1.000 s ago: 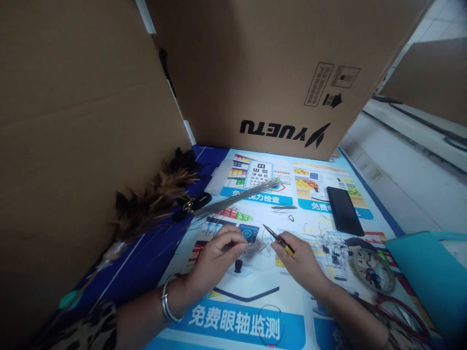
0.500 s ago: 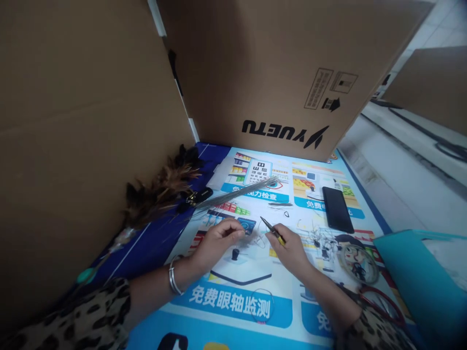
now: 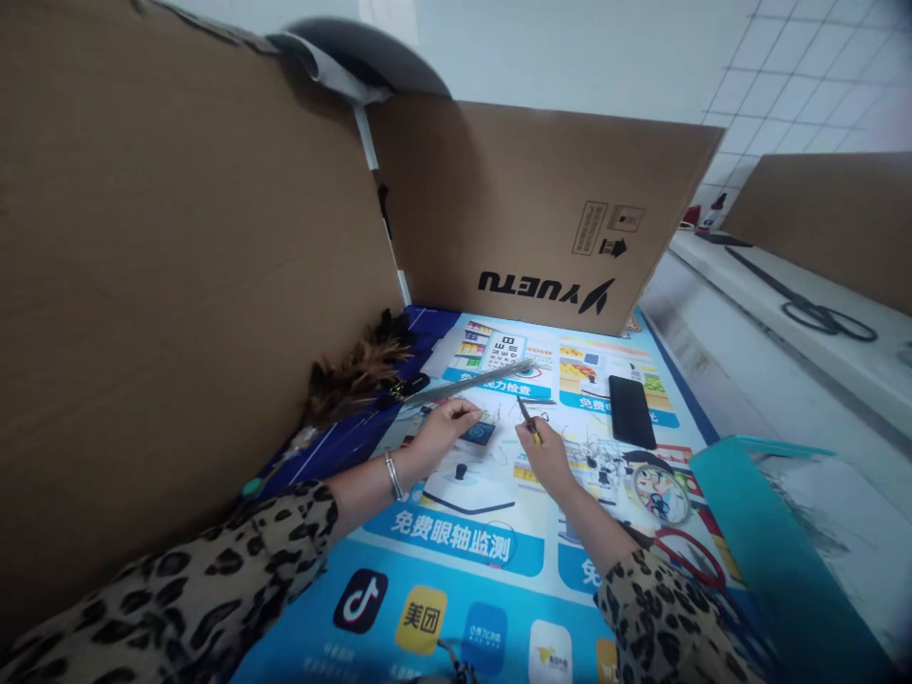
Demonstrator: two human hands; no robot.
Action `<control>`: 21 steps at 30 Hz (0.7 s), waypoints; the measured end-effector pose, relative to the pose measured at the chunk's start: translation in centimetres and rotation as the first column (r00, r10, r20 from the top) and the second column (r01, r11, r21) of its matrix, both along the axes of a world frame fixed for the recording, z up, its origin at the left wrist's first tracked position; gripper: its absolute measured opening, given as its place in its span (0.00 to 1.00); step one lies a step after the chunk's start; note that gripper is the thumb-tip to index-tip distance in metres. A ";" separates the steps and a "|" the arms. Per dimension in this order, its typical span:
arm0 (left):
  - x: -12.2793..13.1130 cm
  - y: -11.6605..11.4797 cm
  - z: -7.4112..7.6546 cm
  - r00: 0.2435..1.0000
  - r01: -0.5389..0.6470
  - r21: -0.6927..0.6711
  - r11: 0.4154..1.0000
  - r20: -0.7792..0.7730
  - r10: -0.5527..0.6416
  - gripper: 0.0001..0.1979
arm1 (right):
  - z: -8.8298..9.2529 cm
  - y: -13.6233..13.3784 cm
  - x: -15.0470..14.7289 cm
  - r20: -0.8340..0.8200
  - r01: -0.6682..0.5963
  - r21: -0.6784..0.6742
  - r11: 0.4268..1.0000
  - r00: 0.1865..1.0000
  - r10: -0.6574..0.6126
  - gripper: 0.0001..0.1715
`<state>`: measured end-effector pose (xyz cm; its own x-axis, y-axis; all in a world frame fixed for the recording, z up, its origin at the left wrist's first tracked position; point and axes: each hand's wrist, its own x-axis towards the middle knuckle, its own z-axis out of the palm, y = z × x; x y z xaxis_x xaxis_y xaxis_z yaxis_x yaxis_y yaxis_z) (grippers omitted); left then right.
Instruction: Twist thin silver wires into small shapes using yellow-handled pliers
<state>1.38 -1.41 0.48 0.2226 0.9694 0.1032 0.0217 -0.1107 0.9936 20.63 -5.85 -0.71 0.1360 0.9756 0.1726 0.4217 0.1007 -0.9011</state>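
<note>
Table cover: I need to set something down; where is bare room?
The app-icon strip between the sleeves looks mostly free, except for something unclear at the bottom edge. Beside the right hand it is crowded: phone, wire tangle, round dish.

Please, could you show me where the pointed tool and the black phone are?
Pointed tool [image 3: 527,417]: head view, middle of its visible length.
Black phone [image 3: 632,412]: head view, middle of its upper face.

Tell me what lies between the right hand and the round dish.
In the head view, a loose tangle of thin strands lies between the right hand and the round dish.
</note>
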 end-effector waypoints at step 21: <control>1.3 1.2 -1.0 0.998 0.021 0.159 0.987 -0.059 -0.012 0.07 | 0.9 0.1 0.4 -0.084 0.195 -0.056 0.979 0.976 -0.200 0.17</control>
